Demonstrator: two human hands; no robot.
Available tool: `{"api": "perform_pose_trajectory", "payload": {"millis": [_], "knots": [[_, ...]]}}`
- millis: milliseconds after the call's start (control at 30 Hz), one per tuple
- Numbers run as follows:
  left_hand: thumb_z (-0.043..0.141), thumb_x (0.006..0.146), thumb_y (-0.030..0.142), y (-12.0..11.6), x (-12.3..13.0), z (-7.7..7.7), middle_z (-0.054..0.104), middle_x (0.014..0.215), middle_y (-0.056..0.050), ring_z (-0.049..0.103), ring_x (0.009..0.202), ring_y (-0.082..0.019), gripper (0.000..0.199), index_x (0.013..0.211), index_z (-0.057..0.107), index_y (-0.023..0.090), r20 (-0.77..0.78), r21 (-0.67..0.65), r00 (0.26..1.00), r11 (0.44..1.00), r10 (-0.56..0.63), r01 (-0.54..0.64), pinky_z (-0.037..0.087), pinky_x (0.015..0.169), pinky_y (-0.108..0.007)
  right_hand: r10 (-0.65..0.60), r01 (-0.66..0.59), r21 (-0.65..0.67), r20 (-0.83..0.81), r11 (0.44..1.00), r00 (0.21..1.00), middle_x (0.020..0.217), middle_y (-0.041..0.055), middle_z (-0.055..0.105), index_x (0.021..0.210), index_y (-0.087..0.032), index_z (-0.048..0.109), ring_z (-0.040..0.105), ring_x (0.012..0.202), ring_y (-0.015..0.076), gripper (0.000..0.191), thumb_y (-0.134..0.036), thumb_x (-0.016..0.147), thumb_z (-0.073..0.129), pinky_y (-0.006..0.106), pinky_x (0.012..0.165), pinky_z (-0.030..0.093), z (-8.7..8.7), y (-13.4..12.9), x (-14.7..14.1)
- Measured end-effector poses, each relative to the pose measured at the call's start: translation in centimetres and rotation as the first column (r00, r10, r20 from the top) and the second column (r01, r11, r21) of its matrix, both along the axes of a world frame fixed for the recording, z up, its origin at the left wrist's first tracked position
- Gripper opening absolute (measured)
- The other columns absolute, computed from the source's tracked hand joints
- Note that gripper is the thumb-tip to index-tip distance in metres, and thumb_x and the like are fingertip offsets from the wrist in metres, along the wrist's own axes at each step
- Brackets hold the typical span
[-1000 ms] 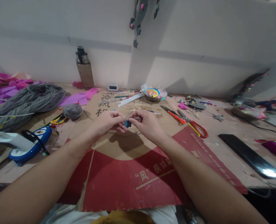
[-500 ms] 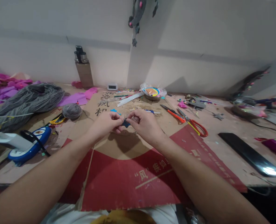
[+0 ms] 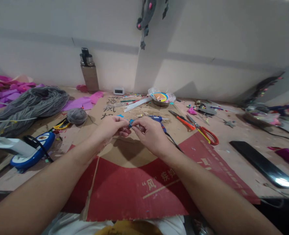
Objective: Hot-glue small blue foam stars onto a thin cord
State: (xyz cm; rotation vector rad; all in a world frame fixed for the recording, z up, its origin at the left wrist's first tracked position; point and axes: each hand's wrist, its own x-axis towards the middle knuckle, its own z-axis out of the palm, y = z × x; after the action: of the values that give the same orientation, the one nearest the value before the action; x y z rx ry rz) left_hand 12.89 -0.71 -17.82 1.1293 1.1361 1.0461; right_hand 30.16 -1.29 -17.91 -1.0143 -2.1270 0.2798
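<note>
Between my two hands is a small blue piece [image 3: 130,123], perhaps felt or foam; the fingers cover most of it. My left hand [image 3: 116,126] pinches it from the left, thumb and forefinger together. From the other side my right hand [image 3: 149,130] grips it with thumb and fingertips. Both hands are raised over a flattened cardboard sheet [image 3: 125,186] with a red printed area. Just behind the left fingers lies another bright blue piece [image 3: 120,116]. A blue glue gun [image 3: 156,118] rests beyond my right hand, partly hidden, its black cord running under the wrist.
Scissors with red handles [image 3: 206,133] and an orange-handled pair [image 3: 183,120] lie to the right, near a black phone-like slab [image 3: 263,163]. Grey yarn [image 3: 77,116], a box cutter [image 3: 61,124] and a blue power strip [image 3: 34,151] sit left. A bowl [image 3: 160,102] stands behind.
Both hands have turned slightly around the blue piece, showing more of it. My right hand sits a little lower, and more of the glue gun and its cord shows. The view has shifted slightly.
</note>
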Motion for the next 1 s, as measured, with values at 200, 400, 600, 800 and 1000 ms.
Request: {"api": "perform_pose_trajectory", "payload": {"millis": [200, 400, 600, 800, 1000], "knots": [[0.071, 0.067, 0.025, 0.0, -0.1, 0.0, 0.062, 0.060, -0.002, 0.063, 0.059, -0.012, 0.016, 0.066, 0.062, 0.013, -0.012, -0.012, 1.000, 1.000, 0.026, -0.026, 0.045, 0.049, -0.019, 0.015, -0.015, -0.002, 0.061, 1.000, 0.998, 0.094, 0.0062, 0.064, 0.095, -0.020, 0.066, 0.057, 0.081, 0.0158, 0.017, -0.022, 0.089, 0.050, 0.027, 0.074, 0.043, -0.7, -0.4, -0.2], [0.070, 0.067, 0.026, 0.3, 0.0, 0.1, 0.059, 0.056, -0.001, 0.053, 0.049, -0.007, 0.017, 0.064, 0.061, 0.013, -0.014, 0.043, 0.998, 0.998, 0.055, -0.054, 0.034, 0.042, -0.016, 0.067, -0.069, 0.020, 0.061, 0.997, 0.996, 0.096, 0.0081, 0.064, 0.100, -0.019, 0.066, 0.058, 0.087, 0.0174, 0.025, -0.032, 0.093, 0.046, 0.029, 0.079, 0.043, -0.6, -0.8, -0.3], [0.065, 0.069, 0.024, 0.3, 0.0, 0.7, 0.049, 0.046, 0.004, 0.039, 0.040, -0.004, 0.016, 0.063, 0.055, 0.015, 0.043, 0.139, 0.994, 0.985, 0.101, -0.106, 0.026, 0.040, -0.017, 0.189, -0.189, 0.057, 0.004, 0.980, 0.982, 0.086, 0.0069, 0.066, 0.084, -0.019, 0.068, 0.057, 0.088, 0.0184, 0.030, -0.037, 0.093, 0.046, 0.032, 0.083, 0.042, 1.0, -0.9, 0.2], [0.067, 0.068, 0.029, 0.6, -0.7, 0.8, 0.052, 0.049, 0.003, 0.042, 0.042, -0.006, 0.017, 0.069, 0.058, 0.015, 0.091, 0.185, 0.986, 0.971, 0.138, -0.153, 0.028, 0.041, -0.018, -0.082, 0.079, -0.022, -0.233, 0.997, 0.969, 0.085, 0.0062, 0.066, 0.086, -0.019, 0.066, 0.058, 0.082, 0.0178, 0.025, -0.036, 0.091, 0.048, 0.031, 0.075, 0.043, 2.3, 0.6, 1.9], [0.070, 0.067, 0.032, 0.5, -0.9, 0.6, 0.055, 0.051, 0.002, 0.046, 0.045, -0.006, 0.021, 0.071, 0.059, 0.014, 0.121, 0.203, 0.983, 0.966, 0.137, -0.160, 0.029, 0.042, -0.018, -0.045, -0.090, -0.278, -0.444, 0.956, 0.895, 0.101, 0.0089, 0.066, 0.101, -0.018, 0.052, 0.062, 0.091, 0.0172, 0.029, -0.041, 0.085, 0.056, 0.031, 0.080, 0.046, 0.5, 0.7, -0.4]]}}
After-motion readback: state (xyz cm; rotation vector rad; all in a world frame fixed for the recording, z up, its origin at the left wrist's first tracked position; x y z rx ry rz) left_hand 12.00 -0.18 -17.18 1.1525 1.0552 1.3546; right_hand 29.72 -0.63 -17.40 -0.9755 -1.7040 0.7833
